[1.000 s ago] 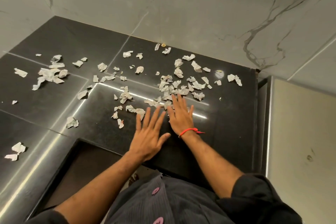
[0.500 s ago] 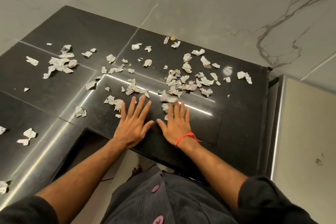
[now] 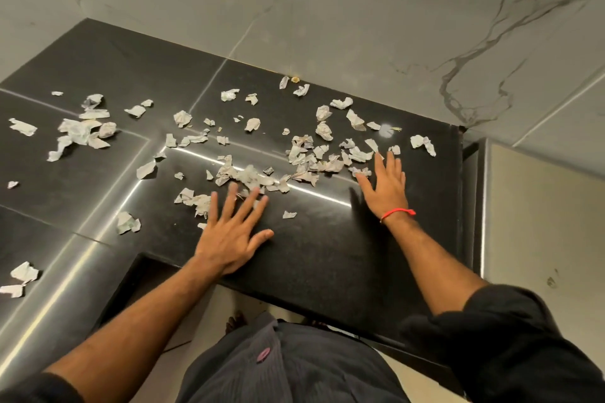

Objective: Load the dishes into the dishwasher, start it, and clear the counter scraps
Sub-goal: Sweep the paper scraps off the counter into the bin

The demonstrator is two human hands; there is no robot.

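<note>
1. Plainly, both hands lie flat on the black counter (image 3: pixel 327 255), fingers straight and spread, gripping nothing; the left hand (image 3: pixel 229 235) sits near the counter's front edge, the right hand (image 3: pixel 384 190) further back and toward the counter's right end.
2. Torn paper scraps (image 3: pixel 304 157) are strewn over the counter; the thickest cluster lies mid-counter, just beyond both sets of fingertips.
3. The left hand's fingertips (image 3: pixel 253 195) touch the near edge of a scrap pile (image 3: pixel 245 175); the fingers look slightly blurred; its thumb points toward the counter's right end.
4. The right hand's fingertips (image 3: pixel 379 159) reach into the right side of the cluster; a red thread band (image 3: pixel 397 213) circles that wrist.
5. One small scrap (image 3: pixel 289 214) lies alone on the counter between the two hands.
6. A second heap of scraps (image 3: pixel 83 131) lies toward the counter's left end, well apart from both hands; a few more pieces (image 3: pixel 19 278) lie near the counter's front-left edge.
7. A lone scrap (image 3: pixel 423 144) sits by the counter's right end, just beyond the right hand.
8. Behind the counter rises a grey marble-veined wall (image 3: pixel 360 10); a pale cabinet side (image 3: pixel 540 222) stands just past the counter's right end.
9. Below the counter's front edge show a dark striped shirt with a pink button (image 3: pixel 263 354) and dark rolled sleeves (image 3: pixel 510 337).
</note>
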